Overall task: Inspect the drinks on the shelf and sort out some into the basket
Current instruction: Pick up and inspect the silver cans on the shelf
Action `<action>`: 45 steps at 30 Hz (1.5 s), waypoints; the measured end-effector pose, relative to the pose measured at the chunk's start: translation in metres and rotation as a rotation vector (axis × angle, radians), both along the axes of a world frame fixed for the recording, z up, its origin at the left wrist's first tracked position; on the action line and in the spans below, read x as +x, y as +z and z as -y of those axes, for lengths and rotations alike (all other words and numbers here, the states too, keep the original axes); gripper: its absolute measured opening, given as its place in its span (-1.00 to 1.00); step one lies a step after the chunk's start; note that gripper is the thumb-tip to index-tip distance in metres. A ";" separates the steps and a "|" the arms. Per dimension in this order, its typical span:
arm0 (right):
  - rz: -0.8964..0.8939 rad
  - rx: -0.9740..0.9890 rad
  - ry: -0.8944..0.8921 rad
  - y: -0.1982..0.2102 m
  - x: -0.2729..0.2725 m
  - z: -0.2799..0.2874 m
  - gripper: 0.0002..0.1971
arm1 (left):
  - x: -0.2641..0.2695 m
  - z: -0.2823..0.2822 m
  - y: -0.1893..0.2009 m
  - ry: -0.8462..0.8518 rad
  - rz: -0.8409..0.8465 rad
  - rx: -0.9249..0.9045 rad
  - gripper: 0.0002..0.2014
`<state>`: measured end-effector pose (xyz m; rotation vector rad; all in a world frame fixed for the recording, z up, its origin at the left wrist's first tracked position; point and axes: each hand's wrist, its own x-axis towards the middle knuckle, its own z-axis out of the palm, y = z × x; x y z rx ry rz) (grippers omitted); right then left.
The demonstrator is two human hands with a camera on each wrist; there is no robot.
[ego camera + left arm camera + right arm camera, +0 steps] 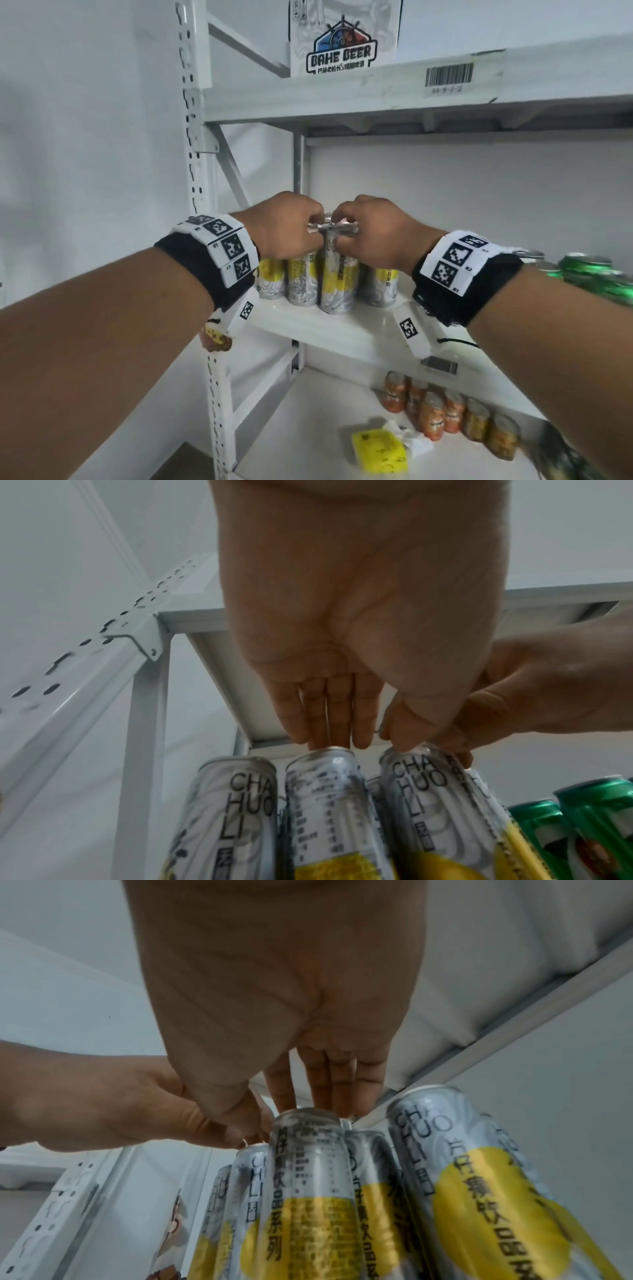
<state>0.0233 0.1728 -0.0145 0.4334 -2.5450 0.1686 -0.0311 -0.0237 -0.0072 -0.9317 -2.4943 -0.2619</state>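
Note:
Several tall silver-and-yellow cans (301,281) stand in a cluster on the middle shelf (342,329). Both hands reach over their tops, side by side. My left hand (313,233) curls its fingers (325,723) down onto the rim of one can (322,791), its thumb beside the neighbouring can's rim. My right hand (342,236) grips the top of the front can (337,277), fingers (329,1085) behind the rim and thumb in front. That front can (304,1177) shows its printed back label. No basket is in view.
Green cans (596,274) lie to the right on the same shelf. Orange cans (445,411) and a yellow packet (380,452) sit on the shelf below. A beer carton (342,37) stands on the top shelf. The white slotted upright (195,137) is at the left.

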 end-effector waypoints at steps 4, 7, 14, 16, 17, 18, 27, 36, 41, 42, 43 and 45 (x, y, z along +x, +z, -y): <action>0.085 0.087 -0.062 -0.006 -0.006 0.017 -0.59 | -0.011 0.011 -0.005 -0.044 0.007 0.021 -0.74; 0.084 0.069 -0.112 -0.010 0.000 0.017 -0.55 | -0.013 0.013 -0.006 -0.085 -0.013 0.046 -0.73; 0.055 0.003 -0.159 -0.003 0.029 -0.007 -0.64 | 0.017 -0.019 -0.001 -0.217 0.035 0.023 -0.82; 0.019 -0.007 -0.166 0.001 0.045 -0.020 -0.67 | 0.027 -0.036 -0.004 -0.265 0.155 0.023 -0.79; 0.004 -0.013 -0.174 0.002 0.054 -0.027 -0.68 | 0.032 -0.046 -0.009 -0.298 0.224 0.024 -0.75; -0.005 -0.026 -0.188 0.004 0.064 -0.034 -0.67 | 0.036 -0.057 -0.013 -0.342 0.284 0.030 -0.71; -0.068 -0.285 -0.342 0.007 0.172 -0.135 -0.57 | 0.108 -0.211 -0.039 -0.705 0.594 0.372 -0.77; -0.008 -0.680 -0.488 -0.029 0.281 -0.269 -0.57 | 0.186 -0.345 -0.062 -0.827 0.789 0.518 -0.56; 0.021 -0.849 -0.398 -0.049 0.311 -0.314 -0.69 | 0.212 -0.398 -0.077 -0.819 0.835 0.569 -0.55; 0.024 -0.881 -0.362 -0.053 0.312 -0.321 -0.71 | 0.214 -0.404 -0.079 -0.809 0.841 0.580 -0.54; 0.031 -0.923 -0.322 -0.058 0.312 -0.327 -0.73 | 0.215 -0.410 -0.083 -0.797 0.845 0.591 -0.52; 0.047 -1.030 -0.235 -0.069 0.310 -0.337 -0.75 | 0.218 -0.419 -0.092 -0.779 0.855 0.641 -0.46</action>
